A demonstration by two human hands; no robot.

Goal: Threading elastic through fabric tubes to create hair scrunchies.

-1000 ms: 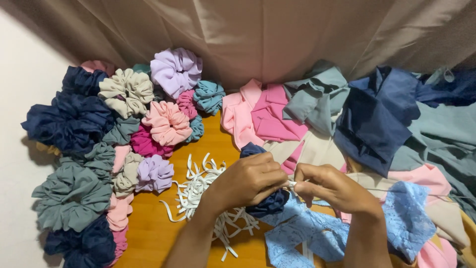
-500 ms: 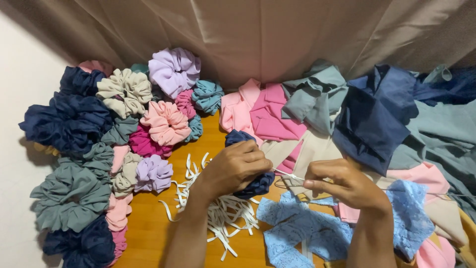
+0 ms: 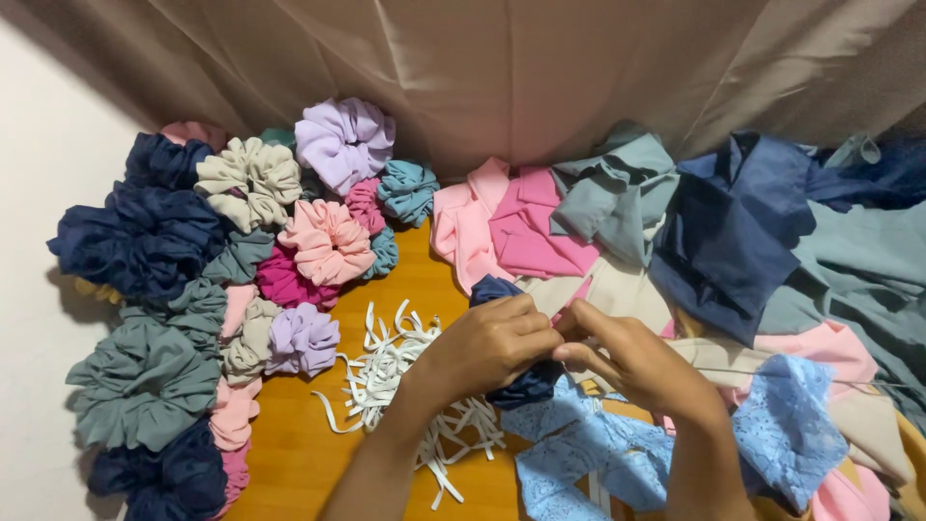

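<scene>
Nearest me lies a light blue lace cloth [image 3: 588,453], spread under my forearms on the wooden surface [image 3: 289,463]. Just above it my left hand [image 3: 487,347] is closed, its fingers [image 3: 526,323] curled tight around a navy blue fabric piece [image 3: 526,386], which bunches out below my palm and pokes up again behind my knuckles. My right hand [image 3: 632,362] meets it from the other side, fingers narrow and pinched together at the same navy piece, right against my left fingertips. A thin thread [image 3: 820,378] runs off to the right from that hand, across the cloths.

Left of my left wrist sits a loose heap of white elastic strips [image 3: 395,371]. Farther left is a pile of finished scrunchies: a grey-green one [image 3: 145,381], a lilac one [image 3: 302,340], a pale pink one [image 3: 328,241] and dark navy ones [image 3: 145,241]. To the right and beyond my hands lie folded cloth pieces, pink [image 3: 526,232], grey-blue [image 3: 617,193] and navy [image 3: 743,232]. Farthest back hangs a beige curtain [image 3: 540,68].
</scene>
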